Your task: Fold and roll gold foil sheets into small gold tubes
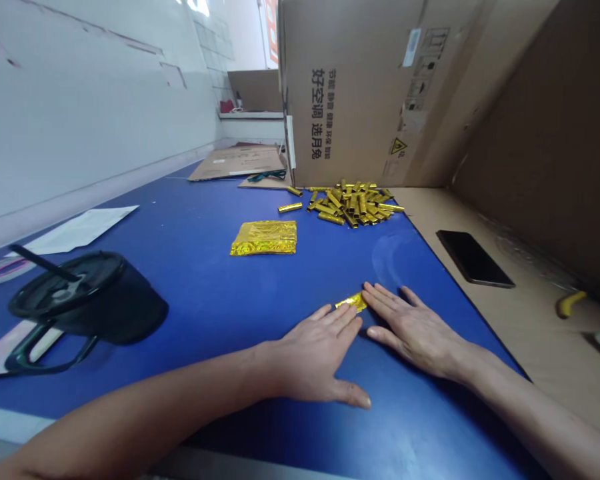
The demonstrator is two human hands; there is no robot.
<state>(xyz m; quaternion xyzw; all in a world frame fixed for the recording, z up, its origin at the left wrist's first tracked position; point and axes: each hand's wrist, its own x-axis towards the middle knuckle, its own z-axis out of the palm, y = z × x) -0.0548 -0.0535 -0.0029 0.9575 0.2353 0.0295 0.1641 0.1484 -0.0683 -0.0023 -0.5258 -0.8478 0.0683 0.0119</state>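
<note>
My left hand (323,353) lies flat, palm down, on the blue table (205,293), its fingertips on the near edge of a small gold foil piece (353,302). From the right, my right hand (413,327) touches the piece's right end with its outstretched fingertips. Both hands have their fingers extended and grip nothing. Farther back sits a flat stack of gold foil sheets (265,238). Behind it to the right is a pile of small gold foil tubes (355,202), with a single tube (290,207) lying to the pile's left.
A black lidded mug (130,300) with a straw stands at the left, near white paper (80,230). A large cardboard box (365,93) rises behind the pile. A dark phone (474,259) lies on cardboard at the right. Flat cardboard (240,162) rests at the back.
</note>
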